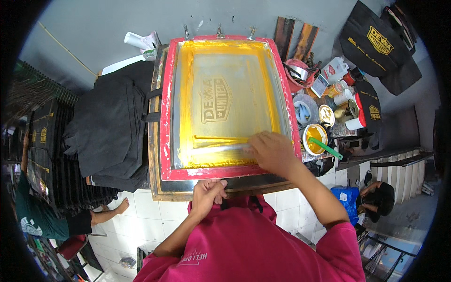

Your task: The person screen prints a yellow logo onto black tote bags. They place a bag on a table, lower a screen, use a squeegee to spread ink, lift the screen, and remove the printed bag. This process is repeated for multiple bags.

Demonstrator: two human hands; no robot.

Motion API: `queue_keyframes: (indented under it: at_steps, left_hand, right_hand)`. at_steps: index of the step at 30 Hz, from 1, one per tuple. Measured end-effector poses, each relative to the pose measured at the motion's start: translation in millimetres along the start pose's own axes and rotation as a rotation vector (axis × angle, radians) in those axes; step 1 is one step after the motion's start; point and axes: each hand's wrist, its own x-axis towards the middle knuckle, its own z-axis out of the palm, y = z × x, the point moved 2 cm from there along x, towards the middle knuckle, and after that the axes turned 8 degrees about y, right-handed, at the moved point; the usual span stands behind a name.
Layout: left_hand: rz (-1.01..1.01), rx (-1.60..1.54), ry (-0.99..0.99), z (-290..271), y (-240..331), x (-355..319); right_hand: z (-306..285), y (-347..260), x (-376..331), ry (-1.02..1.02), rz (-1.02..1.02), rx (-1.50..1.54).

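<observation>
A screen-printing frame (pixel 165 141) with red edges lies flat in front of me, its grey mesh bearing a raised crest design. Yellow ink streaks the mesh along its sides and near end. My right hand (pixel 271 151) grips a long pale squeegee (pixel 218 149) by its right end, laid crosswise on the near part of the mesh. A bead of yellow ink runs along the squeegee's far side. At the frame's near edge, my left hand (pixel 208 196) is closed with curled fingers. Whatever it may hold is hidden.
Black fabric bags (pixel 110 127) are stacked left of the wooden table (pixel 155 185). At right stand a tub of yellow ink (pixel 314 136) with a green spatula (pixel 329 149), jars and bottles. Hinge clamps (pixel 220 31) hold the frame's far edge. Other people are at both sides.
</observation>
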Motion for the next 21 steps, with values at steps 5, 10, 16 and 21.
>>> queue_keyframes:
  at_steps: [5, 10, 16, 21]
  left_hand:
    - [-0.060, 0.022, 0.024, -0.9, 2.4, -1.1]
    - [-0.149, 0.023, -0.038, -7.7, 1.6, -0.7]
    - [-0.283, -0.408, -0.064, -4.5, 18.3, -12.6]
    - [-0.105, -0.046, -0.073, -15.7, 71.6, 5.0]
  right_hand:
    - [31.2, 78.7, 86.4, 0.037, -0.051, 0.008]
    - [63.1, 176.0, 198.9, -0.024, 0.000, -0.095]
    - [62.0, 220.2, 287.9, -0.209, 0.173, 0.003]
    - [78.3, 242.6, 287.7, -0.102, 0.178, -0.166]
